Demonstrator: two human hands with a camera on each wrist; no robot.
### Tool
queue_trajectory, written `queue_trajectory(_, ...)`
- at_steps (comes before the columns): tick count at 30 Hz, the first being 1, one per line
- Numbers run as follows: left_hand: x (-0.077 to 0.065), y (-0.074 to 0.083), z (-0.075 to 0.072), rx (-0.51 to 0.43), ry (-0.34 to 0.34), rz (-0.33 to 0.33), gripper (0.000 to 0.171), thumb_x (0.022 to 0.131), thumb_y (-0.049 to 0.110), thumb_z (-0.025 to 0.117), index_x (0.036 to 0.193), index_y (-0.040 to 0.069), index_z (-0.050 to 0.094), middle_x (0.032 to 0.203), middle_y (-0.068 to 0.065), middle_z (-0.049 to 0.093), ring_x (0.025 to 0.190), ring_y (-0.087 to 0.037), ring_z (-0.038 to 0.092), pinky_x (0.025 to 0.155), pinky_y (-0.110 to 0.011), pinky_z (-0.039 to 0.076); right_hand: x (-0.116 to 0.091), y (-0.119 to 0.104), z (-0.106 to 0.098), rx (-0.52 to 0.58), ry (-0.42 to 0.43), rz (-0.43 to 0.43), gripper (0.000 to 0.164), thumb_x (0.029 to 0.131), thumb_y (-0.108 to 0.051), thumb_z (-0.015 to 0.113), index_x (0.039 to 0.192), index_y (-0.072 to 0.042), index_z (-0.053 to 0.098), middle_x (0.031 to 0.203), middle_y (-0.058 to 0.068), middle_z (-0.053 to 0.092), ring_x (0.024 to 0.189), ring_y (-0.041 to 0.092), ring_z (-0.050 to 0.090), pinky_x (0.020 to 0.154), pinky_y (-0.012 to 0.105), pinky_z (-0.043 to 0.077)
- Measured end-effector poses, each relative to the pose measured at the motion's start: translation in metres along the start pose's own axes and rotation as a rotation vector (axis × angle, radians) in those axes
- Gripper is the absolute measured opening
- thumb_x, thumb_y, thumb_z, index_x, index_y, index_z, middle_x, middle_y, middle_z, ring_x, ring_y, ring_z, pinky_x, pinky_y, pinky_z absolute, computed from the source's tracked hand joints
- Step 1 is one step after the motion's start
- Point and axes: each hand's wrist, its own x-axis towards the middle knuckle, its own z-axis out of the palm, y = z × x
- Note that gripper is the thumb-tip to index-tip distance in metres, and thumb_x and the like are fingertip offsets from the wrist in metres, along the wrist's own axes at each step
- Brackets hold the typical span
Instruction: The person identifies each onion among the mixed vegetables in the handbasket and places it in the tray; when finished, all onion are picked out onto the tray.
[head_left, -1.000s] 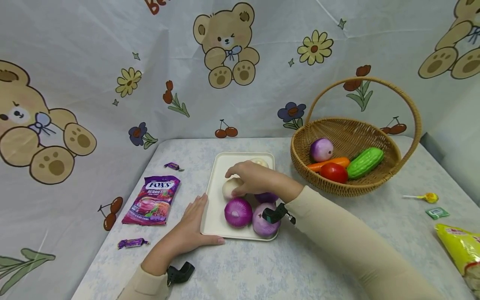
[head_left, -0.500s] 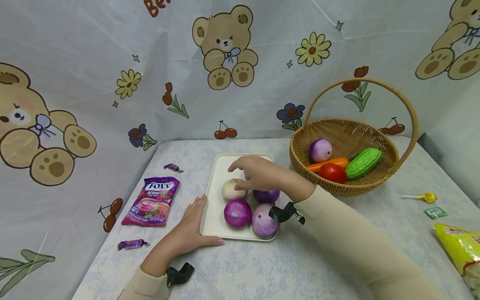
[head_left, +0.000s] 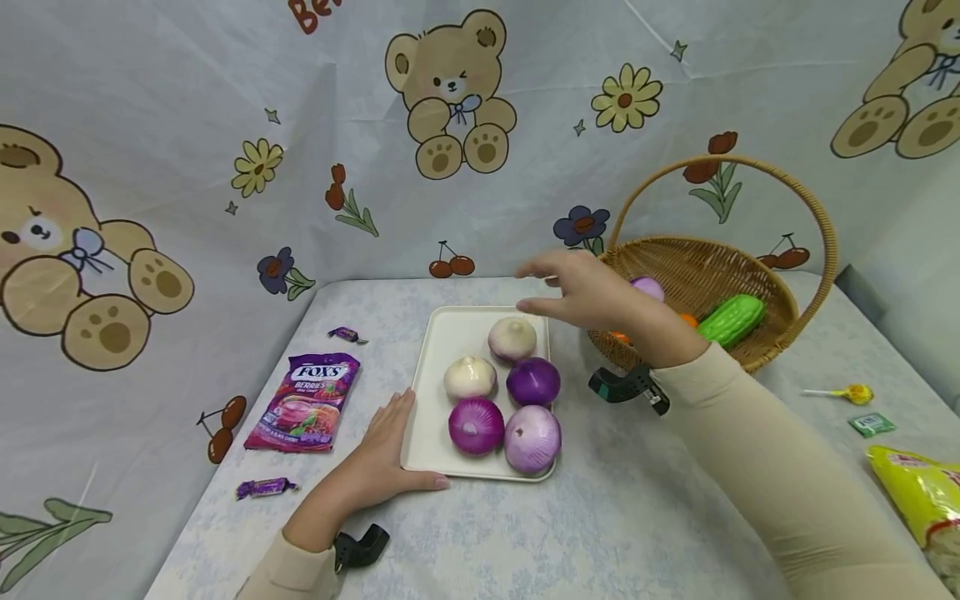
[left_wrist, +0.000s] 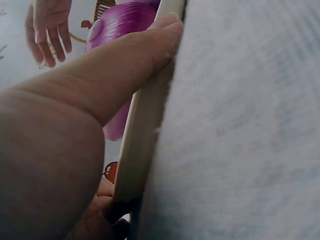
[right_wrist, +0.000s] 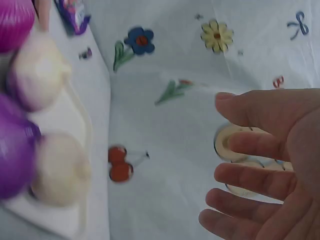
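Observation:
My left hand rests at the near left corner of a cream tray, fingers straight along its side and thumb against the front edge. Several onions lie in the tray: a white onion, a whitish onion at the back, a dark purple onion, a magenta onion and a pale purple onion. Above the gap between tray and basket, my right hand hovers with spread fingers, holding nothing. In the right wrist view its fingers are apart from the onions.
A wicker basket holds a green cucumber-like vegetable, with a purple onion and something orange partly hidden by my arm. On the left lies a Fox's candy bag between wrapped candies; a lollipop and yellow bag lie right.
My right hand has lifted off the white onions and moved up and right toward the basket, leaving both onions in the tray. My left hand has stayed put.

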Motion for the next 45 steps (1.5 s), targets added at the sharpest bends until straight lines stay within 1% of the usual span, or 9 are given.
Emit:
queue_trajectory(7, 0.001, 0.0, 0.0, -0.002, -0.011, -0.005, 0.144, 0.072, 0.07, 0.088, 0.167, -0.003, 0.008, 0.173, -0.02, 0.011, 0.158, -0.037, -0.001, 0.125, -0.053, -0.001, -0.013, 0.04, -0.04, 0.031, 0.078, 0.217, 0.065, 0.1, -0.045, 0.073, 0.151, -0.009, 0.056, 0.149, 0.016, 0.056, 0.135, 0.04, 0.053, 0.108, 0.061, 0.045)
queue_trajectory(10, 0.001, 0.0, 0.0, -0.004, -0.013, -0.008, 0.144, 0.071, 0.07, 0.088, 0.167, -0.003, 0.008, 0.173, -0.02, 0.011, 0.158, -0.037, -0.001, 0.125, -0.053, -0.001, -0.02, 0.054, -0.053, 0.05, 0.069, 0.284, 0.075, 0.099, -0.054, 0.071, 0.155, -0.01, 0.05, 0.152, 0.019, 0.052, 0.14, 0.043, 0.047, 0.11, 0.065, 0.04)
queue_trajectory(13, 0.0, 0.001, 0.0, -0.009, -0.012, -0.01, 0.144, 0.071, 0.07, 0.088, 0.167, -0.003, 0.009, 0.173, -0.02, 0.011, 0.158, -0.037, -0.001, 0.125, -0.054, -0.001, -0.026, 0.063, -0.062, 0.035, 0.052, 0.314, 0.081, 0.098, -0.058, 0.069, 0.157, -0.008, 0.047, 0.155, 0.021, 0.047, 0.143, 0.046, 0.042, 0.111, 0.069, 0.037)
queue_trajectory(17, -0.001, 0.001, 0.0, -0.01, -0.017, -0.018, 0.144, 0.072, 0.069, 0.088, 0.167, -0.003, 0.008, 0.173, -0.02, 0.011, 0.158, -0.037, -0.001, 0.125, -0.054, 0.0, -0.03, 0.076, -0.069, -0.006, 0.047, 0.318, 0.08, 0.099, -0.057, 0.069, 0.157, -0.006, 0.047, 0.158, 0.024, 0.042, 0.141, 0.051, 0.041, 0.109, 0.071, 0.036)
queue_trajectory(21, -0.001, -0.001, 0.0, -0.006, -0.019, -0.023, 0.144, 0.072, 0.069, 0.088, 0.167, -0.003, 0.008, 0.173, -0.02, 0.01, 0.158, -0.037, -0.002, 0.125, -0.054, 0.0, -0.032, 0.083, -0.071, -0.013, 0.052, 0.332, 0.079, 0.099, -0.055, 0.07, 0.154, -0.003, 0.048, 0.155, 0.026, 0.045, 0.139, 0.053, 0.043, 0.108, 0.071, 0.039)
queue_trajectory(26, -0.002, -0.001, 0.001, -0.011, -0.013, -0.019, 0.143, 0.072, 0.069, 0.088, 0.167, -0.003, 0.009, 0.173, -0.021, 0.011, 0.158, -0.038, -0.001, 0.125, -0.055, 0.001, -0.033, 0.088, -0.069, -0.035, 0.04, 0.338, 0.081, 0.098, -0.055, 0.071, 0.153, 0.0, 0.048, 0.152, 0.027, 0.048, 0.135, 0.051, 0.047, 0.108, 0.07, 0.039)
queue_trajectory(33, -0.002, 0.0, 0.001, -0.017, -0.01, -0.017, 0.143, 0.071, 0.069, 0.088, 0.167, -0.002, 0.009, 0.173, -0.02, 0.011, 0.158, -0.037, -0.001, 0.125, -0.056, 0.001, -0.034, 0.097, -0.064, -0.068, 0.02, 0.31, 0.077, 0.099, -0.05, 0.073, 0.15, 0.003, 0.05, 0.15, 0.029, 0.049, 0.136, 0.051, 0.044, 0.11, 0.07, 0.036)
queue_trajectory(41, -0.001, 0.001, 0.0, -0.011, -0.006, -0.015, 0.144, 0.071, 0.069, 0.089, 0.167, -0.001, 0.008, 0.173, -0.019, 0.01, 0.158, -0.036, -0.001, 0.125, -0.056, 0.001, -0.038, 0.105, -0.06, -0.112, -0.025, 0.301, 0.07, 0.099, -0.041, 0.076, 0.146, 0.005, 0.054, 0.144, 0.03, 0.053, 0.136, 0.051, 0.044, 0.113, 0.068, 0.033)
queue_trajectory(45, -0.001, 0.001, 0.0, -0.011, -0.008, -0.013, 0.144, 0.071, 0.069, 0.089, 0.167, -0.002, 0.007, 0.173, -0.02, 0.009, 0.158, -0.037, -0.002, 0.125, -0.055, 0.0, -0.038, 0.112, -0.058, -0.14, -0.09, 0.336, 0.073, 0.099, -0.044, 0.075, 0.147, 0.006, 0.053, 0.146, 0.032, 0.052, 0.136, 0.052, 0.045, 0.112, 0.069, 0.034)
